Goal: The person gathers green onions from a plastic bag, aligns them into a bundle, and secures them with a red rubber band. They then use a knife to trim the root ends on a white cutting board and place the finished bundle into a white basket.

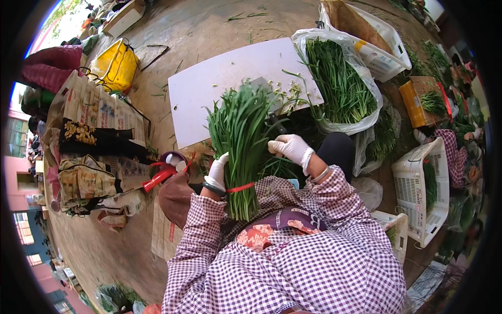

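In my white-gloved left hand (218, 171) is a thick bunch of long green leaves (245, 129), likely garlic chives, gripped from its left side. A red band (240, 187) circles the bunch near its pale stem ends, which point toward my body. My right hand (291, 150), also gloved, is beside the bunch on the right with its fingers curled in; nothing shows clearly between them. Beyond the bunch, a white board (219, 74) carries pale stem trimmings (294, 92). A knife with a black handle (277, 123) lies at the board's near edge, its blade partly covered by the leaves.
At right, a plastic-lined container of loose greens (341, 78) adjoins the board, with white crates (419, 192) farther out. To the left are a purple container with red ties (172, 161), a clothes-draped crate (102, 114) and a yellow basket (115, 64).
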The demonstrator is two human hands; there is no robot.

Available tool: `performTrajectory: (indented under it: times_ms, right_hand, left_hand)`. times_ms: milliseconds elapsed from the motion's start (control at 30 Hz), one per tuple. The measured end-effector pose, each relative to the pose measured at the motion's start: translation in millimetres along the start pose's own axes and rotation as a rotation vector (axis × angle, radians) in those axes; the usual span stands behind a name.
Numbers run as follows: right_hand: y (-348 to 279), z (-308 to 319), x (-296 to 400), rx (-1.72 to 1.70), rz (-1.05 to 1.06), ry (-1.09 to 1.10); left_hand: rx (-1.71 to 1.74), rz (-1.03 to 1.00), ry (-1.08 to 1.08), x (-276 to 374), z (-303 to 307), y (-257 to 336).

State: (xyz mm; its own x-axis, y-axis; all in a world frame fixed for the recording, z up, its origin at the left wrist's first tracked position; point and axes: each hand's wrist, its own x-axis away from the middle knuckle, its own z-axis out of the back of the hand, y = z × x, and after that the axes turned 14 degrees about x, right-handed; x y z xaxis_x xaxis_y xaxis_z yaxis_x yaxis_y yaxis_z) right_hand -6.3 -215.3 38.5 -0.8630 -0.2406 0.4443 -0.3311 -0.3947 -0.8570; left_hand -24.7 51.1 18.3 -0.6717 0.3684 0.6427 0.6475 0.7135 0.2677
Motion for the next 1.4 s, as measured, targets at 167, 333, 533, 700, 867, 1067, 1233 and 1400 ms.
performTrajectory:
  times_ms: [167,333,533,700,867,1067,1233,1400]
  right_hand:
    - [4,-55,-35,-0.414,0.283,0.177]
    - [-36,-70,-34,-0.253,0.225,0.293]
    - [-30,-62,-48,-0.452,0.161,0.32]
    - [-23,-67,-51,-0.45,0.203,0.353]
    - [-23,-50,-48,-0.439,0.213,0.17]
    - [9,-28,-19,0.387,0.467,0.419]
    - [-34,-62,-3,0.938,1.012,0.255]
    - [-63,-80,-1,0.74,1.388,0.301]
  left_hand:
    - [0.171,0.003,-0.13,-5,6,-19]
    - [0.07,0.023,-0.185,-20,18,-25]
    - [0.38,0.091,-0.279,-24,3,-22]
    - [0.387,0.116,-0.222,-23,8,-23]
    - [0.381,0.054,-0.246,-25,4,-14]
    - [0.407,-0.005,-0.337,-25,3,2]
    - [0.399,-0.042,-0.394,1,2,17]
    - [-0.12,-0.399,-0.522,-34,40,-2]
